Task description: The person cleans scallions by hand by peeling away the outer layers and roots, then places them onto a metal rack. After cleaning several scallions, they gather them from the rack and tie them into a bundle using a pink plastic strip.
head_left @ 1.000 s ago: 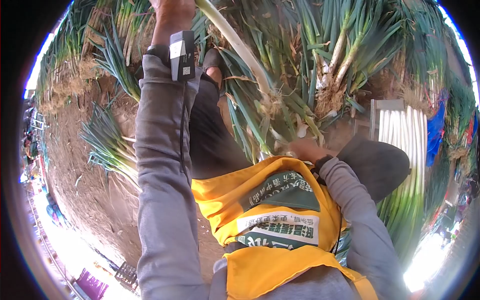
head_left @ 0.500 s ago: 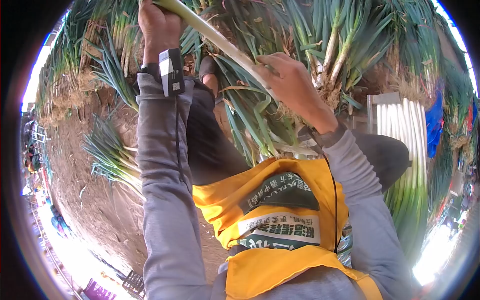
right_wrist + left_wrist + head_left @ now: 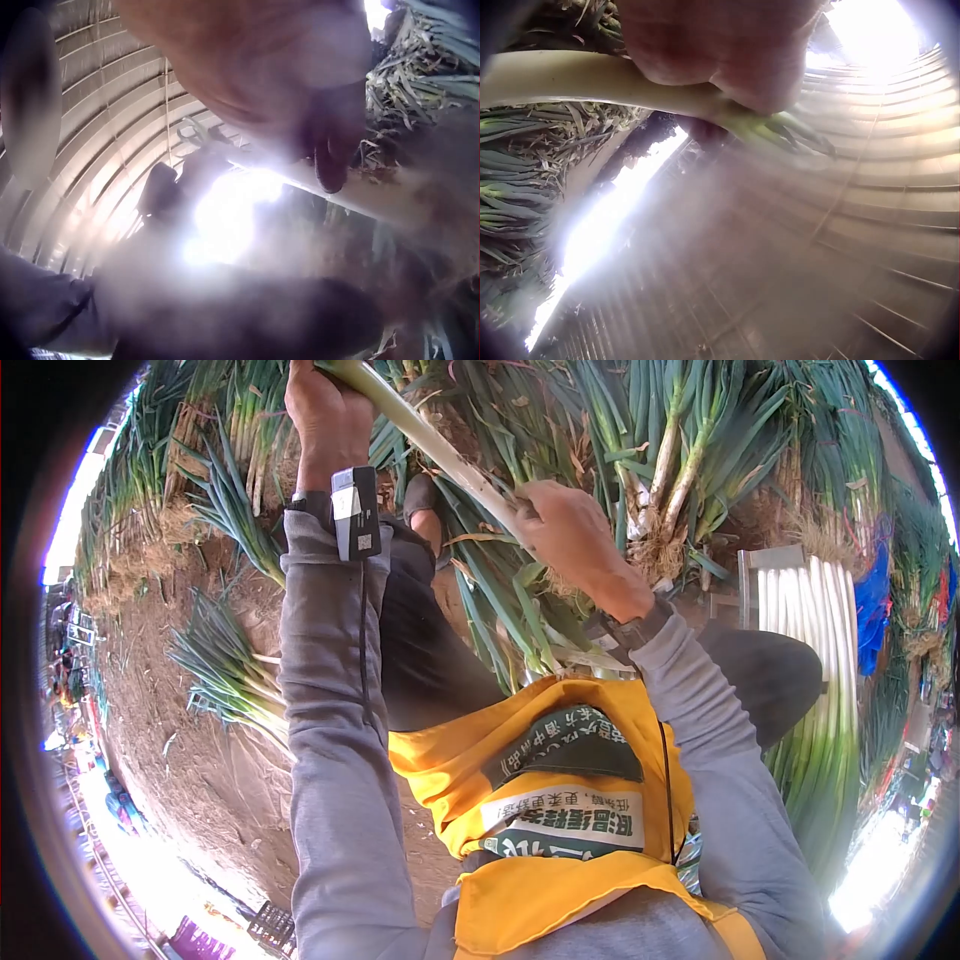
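Note:
A long, thick green onion point(image 3: 440, 448) slants across the top of the head view, its green end at upper left and its pale shaft running down to the right. My left hand point(image 3: 328, 420) grips it near the green end; in the left wrist view the fingers curl over the stalk point(image 3: 562, 79). My right hand point(image 3: 580, 545) holds the lower white part, its thumb and fingers closed about the shaft. In the right wrist view a fingertip point(image 3: 328, 180) lies against the pale stalk. The root end is hidden behind the right hand.
Loose green onions with roots point(image 3: 680, 480) lie ahead. At right, a neat row of cleaned white stalks point(image 3: 805, 600) lies beside a blue plastic sheet point(image 3: 872, 600). A small bunch point(image 3: 230, 670) rests on the soil at left. More heaps line the back.
My right hand has come up from low near the apron to the onion's lower shaft and now holds it. My left hand has shifted slightly left and down, the stalk tilting flatter.

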### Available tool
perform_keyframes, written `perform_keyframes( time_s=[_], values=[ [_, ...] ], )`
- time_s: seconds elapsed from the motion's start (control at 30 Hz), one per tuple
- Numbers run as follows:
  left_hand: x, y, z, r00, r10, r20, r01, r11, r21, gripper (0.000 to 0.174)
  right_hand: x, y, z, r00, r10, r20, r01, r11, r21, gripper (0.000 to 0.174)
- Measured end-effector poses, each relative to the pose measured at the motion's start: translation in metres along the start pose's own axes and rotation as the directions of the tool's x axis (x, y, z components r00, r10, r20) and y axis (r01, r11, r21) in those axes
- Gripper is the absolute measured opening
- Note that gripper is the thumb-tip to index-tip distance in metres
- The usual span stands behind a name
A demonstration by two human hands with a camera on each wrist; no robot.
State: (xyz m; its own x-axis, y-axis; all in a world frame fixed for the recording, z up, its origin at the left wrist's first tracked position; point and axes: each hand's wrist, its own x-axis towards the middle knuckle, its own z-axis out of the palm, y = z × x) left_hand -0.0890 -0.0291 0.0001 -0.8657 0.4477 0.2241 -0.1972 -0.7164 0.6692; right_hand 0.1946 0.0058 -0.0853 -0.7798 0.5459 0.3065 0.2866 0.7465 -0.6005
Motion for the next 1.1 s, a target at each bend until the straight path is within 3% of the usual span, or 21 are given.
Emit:
perform_keyframes(
  time_s=[0.07,0.13,0.17,0.2,0.27,0.3,0.4,0.47,0.5,0.53,0.57,0.63,0.67,0.7,0.77,0.83,0.9,0.97,1.03,1.07,1.1],
  values=[
    [-0.005,0.005,-0.001,0.999,-0.011,-0.036,0.012,0.999,0.034,0.032,-0.005,0.009,0.002,0.998,0.057,0.025,-0.058,0.998,0.027,0.010],
    [-0.007,0.011,-0.002,1.000,-0.008,0.028,0.006,0.999,0.053,0.034,-0.009,0.023,0.001,0.978,0.201,0.059,-0.209,0.929,0.306,0.005],
    [-0.007,0.011,-0.004,1.000,-0.028,0.008,0.028,0.999,0.024,0.036,-0.008,0.032,-0.002,0.950,0.281,0.133,-0.311,0.868,0.388,0.008],
    [-0.005,0.013,-0.006,1.000,-0.017,0.012,0.016,0.999,0.030,0.036,-0.010,0.040,-0.004,0.954,0.270,0.130,-0.300,0.868,0.396,0.008],
    [-0.002,0.015,-0.013,0.989,-0.122,0.079,0.123,0.992,-0.007,0.038,-0.017,0.038,-0.018,0.900,0.362,0.243,-0.395,0.441,0.806,0.018],
    [-0.007,0.016,-0.013,0.983,-0.172,0.068,0.173,0.985,-0.007,0.040,-0.020,0.037,-0.022,0.889,0.344,0.303,-0.407,0.292,0.865,0.026],
    [-0.002,0.012,-0.016,0.980,-0.125,0.152,0.133,0.990,-0.047,0.042,-0.035,0.031,-0.031,0.871,0.286,0.399,-0.473,0.275,0.837,0.026],
    [0.000,0.016,-0.018,0.986,-0.030,0.163,0.036,0.999,-0.038,0.042,-0.050,0.047,-0.023,0.819,0.300,0.489,-0.569,0.537,0.623,0.023],
    [0.004,0.014,-0.030,0.961,-0.051,0.273,0.085,0.990,-0.115,0.041,-0.062,0.058,-0.018,0.777,0.348,0.525,-0.605,0.643,0.469,0.022],
    [0.008,0.014,-0.034,0.921,-0.065,0.383,0.146,0.972,-0.186,0.042,-0.083,0.081,-0.004,0.832,0.305,0.463,-0.437,0.875,0.209,0.022],
    [0.003,0.015,-0.027,0.961,-0.070,0.268,0.091,0.994,-0.067,0.044,-0.109,0.110,0.014,0.877,0.240,0.417,-0.220,0.971,-0.097,0.023],
    [-0.005,0.014,-0.019,0.975,-0.079,0.207,0.094,0.994,-0.063,0.044,-0.158,0.155,0.035,0.674,0.475,0.566,-0.222,0.861,-0.458,0.030],
    [-0.006,0.014,-0.015,0.985,-0.095,0.144,0.103,0.993,-0.050,0.044,-0.164,0.170,0.041,0.680,0.479,0.556,-0.222,0.856,-0.466,0.030],
    [-0.007,0.014,-0.014,0.980,-0.057,0.190,0.061,0.998,-0.015,0.045,-0.165,0.183,0.045,0.828,0.328,0.456,-0.205,0.932,-0.299,0.034],
    [-0.017,0.016,-0.008,0.972,-0.137,0.190,0.146,0.989,-0.031,0.045,-0.141,0.172,0.035,0.990,0.046,0.130,-0.035,0.996,-0.082,0.038],
    [-0.016,0.012,-0.001,0.953,-0.218,0.208,0.232,0.972,-0.043,0.045,-0.063,0.062,-0.025,0.864,0.439,0.246,-0.487,0.854,0.186,0.031],
    [-0.014,0.004,0.003,0.941,-0.164,0.296,0.209,0.970,-0.125,0.046,-0.019,0.021,-0.046,0.903,0.350,0.249,-0.421,0.835,0.355,0.029],
    [-0.018,0.002,0.008,0.933,-0.163,0.320,0.213,0.969,-0.128,0.046,0.011,-0.009,-0.045,0.965,0.235,0.115,-0.261,0.871,0.416,0.029],
    [-0.019,0.000,0.008,0.916,-0.172,0.362,0.237,0.961,-0.143,0.046,0.037,-0.021,-0.036,0.997,-0.049,-0.062,0.065,0.951,0.302,0.028],
    [-0.020,-0.002,0.009,0.916,-0.178,0.360,0.244,0.959,-0.146,0.046,0.044,-0.029,-0.033,0.997,-0.043,-0.058,0.058,0.952,0.300,0.028],
    [-0.020,-0.003,0.009,0.906,-0.182,0.382,0.255,0.956,-0.147,0.045,0.051,-0.039,-0.031,0.999,0.044,0.028,-0.051,0.911,0.409,0.028]
  ],
)
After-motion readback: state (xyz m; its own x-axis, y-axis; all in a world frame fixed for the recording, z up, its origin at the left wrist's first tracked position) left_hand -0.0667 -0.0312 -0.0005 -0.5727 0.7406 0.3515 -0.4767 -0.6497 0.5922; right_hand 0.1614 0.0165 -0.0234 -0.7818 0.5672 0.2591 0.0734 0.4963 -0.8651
